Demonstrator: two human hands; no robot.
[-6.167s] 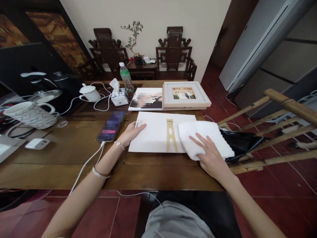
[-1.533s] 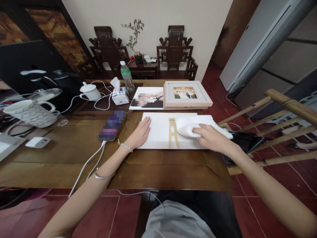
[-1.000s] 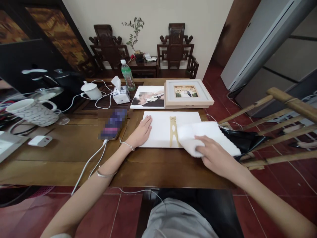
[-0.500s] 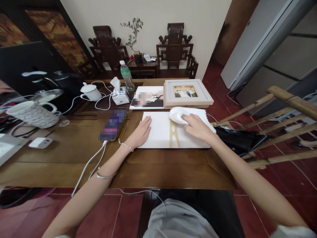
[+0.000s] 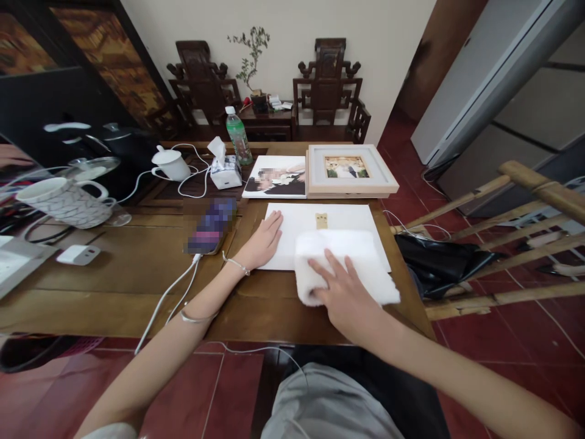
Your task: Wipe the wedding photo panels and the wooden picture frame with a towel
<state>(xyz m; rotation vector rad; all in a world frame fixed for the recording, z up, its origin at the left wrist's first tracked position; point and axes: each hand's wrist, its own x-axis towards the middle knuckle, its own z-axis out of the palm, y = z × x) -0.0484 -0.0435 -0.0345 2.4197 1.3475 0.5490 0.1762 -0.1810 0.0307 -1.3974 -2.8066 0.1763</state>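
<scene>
The folded white towel (image 5: 368,259) lies directly under the right hand's (image 5: 350,302) spread fingers, long axis left-right; the left hand's (image 5: 262,244) flattened fingers, farther leftward, touch the white panel (image 5: 292,222).

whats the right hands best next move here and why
I'd probably slide the white cloth forward with the right hand: it reaches past the near edge of the white panel, whose far strip lies uncovered, and the left hand rests at the panel's left end.
</scene>
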